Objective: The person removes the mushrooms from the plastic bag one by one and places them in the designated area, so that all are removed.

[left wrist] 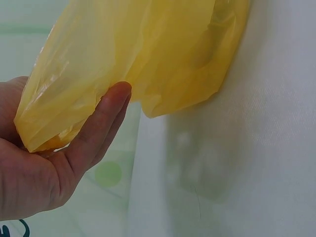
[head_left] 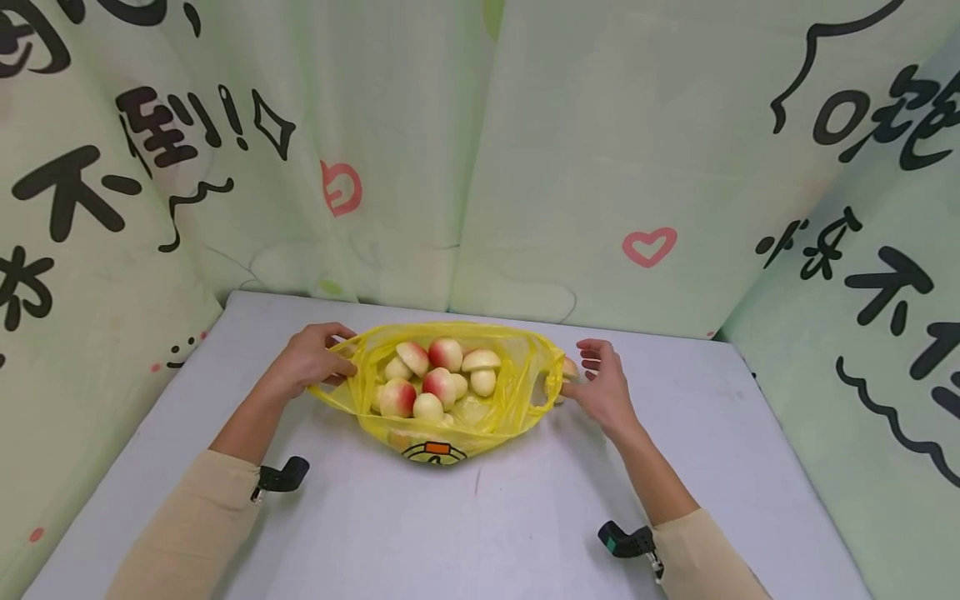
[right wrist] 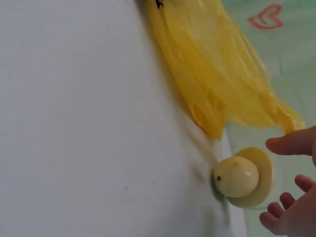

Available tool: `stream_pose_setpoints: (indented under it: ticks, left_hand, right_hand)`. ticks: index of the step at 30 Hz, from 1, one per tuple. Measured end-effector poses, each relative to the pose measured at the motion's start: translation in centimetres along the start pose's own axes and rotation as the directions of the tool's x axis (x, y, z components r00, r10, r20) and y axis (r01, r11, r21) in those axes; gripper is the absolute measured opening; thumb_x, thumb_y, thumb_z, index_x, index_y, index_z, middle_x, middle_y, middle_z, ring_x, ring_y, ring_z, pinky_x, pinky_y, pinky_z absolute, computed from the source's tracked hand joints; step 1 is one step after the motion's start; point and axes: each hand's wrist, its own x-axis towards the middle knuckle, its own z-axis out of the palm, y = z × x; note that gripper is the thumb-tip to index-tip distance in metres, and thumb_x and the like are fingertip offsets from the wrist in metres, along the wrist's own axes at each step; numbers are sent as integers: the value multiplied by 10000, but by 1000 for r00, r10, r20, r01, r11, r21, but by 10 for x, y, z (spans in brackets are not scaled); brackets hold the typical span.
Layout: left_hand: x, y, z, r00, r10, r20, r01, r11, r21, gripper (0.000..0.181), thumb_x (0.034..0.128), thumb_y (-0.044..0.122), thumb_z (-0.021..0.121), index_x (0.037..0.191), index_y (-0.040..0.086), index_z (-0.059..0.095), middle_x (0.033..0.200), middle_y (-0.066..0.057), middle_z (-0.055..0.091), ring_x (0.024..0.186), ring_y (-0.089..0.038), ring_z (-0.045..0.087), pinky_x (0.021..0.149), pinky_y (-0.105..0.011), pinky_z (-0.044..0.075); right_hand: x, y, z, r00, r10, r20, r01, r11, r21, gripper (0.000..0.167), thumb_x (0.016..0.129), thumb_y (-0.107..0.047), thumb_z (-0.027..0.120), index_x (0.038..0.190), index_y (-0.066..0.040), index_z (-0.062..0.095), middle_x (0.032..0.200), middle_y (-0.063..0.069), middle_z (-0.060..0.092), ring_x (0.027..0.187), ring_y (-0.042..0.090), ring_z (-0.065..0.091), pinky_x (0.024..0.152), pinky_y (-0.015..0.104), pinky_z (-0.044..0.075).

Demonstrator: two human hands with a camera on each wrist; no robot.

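A yellow plastic bag [head_left: 450,429] stands with its mouth spread, holding several toy mushrooms [head_left: 442,354] with red and cream caps. My left hand [head_left: 315,362] holds the bag's left handle; in the left wrist view, yellow film [left wrist: 74,74] lies between the thumb and the fingers. At the bag's right handle is my right hand [head_left: 603,387], thumb against the plastic and fingers loosely spread. One mushroom [right wrist: 242,177] lies on the table outside the bag, beneath the right hand; in the head view the bag and hand partly hide it.
The white table [head_left: 450,533] ends at a pale green printed curtain [head_left: 562,167] behind and at both sides. A small black camera [head_left: 283,475] is strapped to the left wrist, and another camera [head_left: 626,540] to the right.
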Motion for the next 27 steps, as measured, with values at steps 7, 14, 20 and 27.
stream_pose_setpoints:
  ticks: [7,14,20,27]
  left_hand:
    - [-1,1,-1,1000,0,-6,0,1000,6,597,885,31,774,1428,-25,532,1244,-262,549,871,-246,718,750,-303,635]
    - [-1,0,-1,1000,-1,-5,1,1000,4,598,885,27,773,1430,-25,533,1251,-265,549,860,-240,719,746,-301,634]
    - [-1,-1,-1,1000,0,-4,0,1000,-5,601,882,21,772,1431,-28,531,1284,-283,553,857,-240,725,747,-306,636]
    - [-1,-1,0,1000,-3,5,3,1000,-15,622,887,21,770,1450,-29,510,1349,-302,548,904,-261,728,766,-315,637]
  right_hand:
    - [-5,-14,-4,995,-68,-74,75,992,102,630,855,29,739,1423,-20,470,1444,186,485,1346,392,476,1203,481,386]
    - [-8,-24,-3,974,-147,-175,172,976,137,511,894,22,742,1361,-12,537,1346,169,560,1267,369,547,1146,475,452]
    - [-11,-30,-1,951,-226,-210,268,942,202,473,888,76,725,1332,17,572,1293,111,605,1192,245,571,1101,366,497]
    - [-14,-37,3,930,-326,-170,361,896,257,454,899,121,692,1330,24,589,1297,105,613,1205,294,595,1046,288,531]
